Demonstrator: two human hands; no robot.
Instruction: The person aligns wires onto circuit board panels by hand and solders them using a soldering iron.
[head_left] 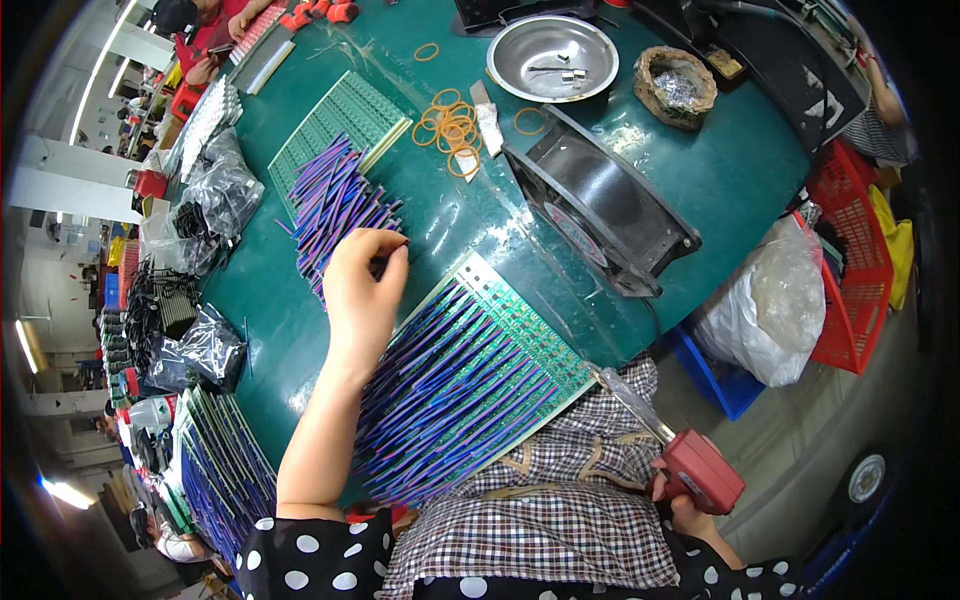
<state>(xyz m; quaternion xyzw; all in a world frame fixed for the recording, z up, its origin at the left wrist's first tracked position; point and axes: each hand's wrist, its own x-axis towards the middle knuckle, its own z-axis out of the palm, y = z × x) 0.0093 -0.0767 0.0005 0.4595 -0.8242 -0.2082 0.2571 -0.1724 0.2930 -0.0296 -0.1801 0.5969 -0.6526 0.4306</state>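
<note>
My left hand (360,295) is closed in a pinch, just at the near end of a loose pile of blue and purple wires (335,205). A small dark bit shows at its fingertips, too small to name. Low on the right, my right hand (688,515) grips a red soldering gun (706,470), its metal tip by the corner of a green circuit board panel (480,275). Rows of blue and purple wires (450,390) lie across that panel and run off its left side. The panel reaches over the table's near edge, by my checked apron (540,530).
Beyond the wire pile lie more green board panels (340,115) and orange rubber bands (447,122). A black fan (605,200), metal bowl (553,60) and brown rough-rimmed dish (675,88) stand right of them. Wired panels (215,455) stack at left; a red crate (850,260) stands right.
</note>
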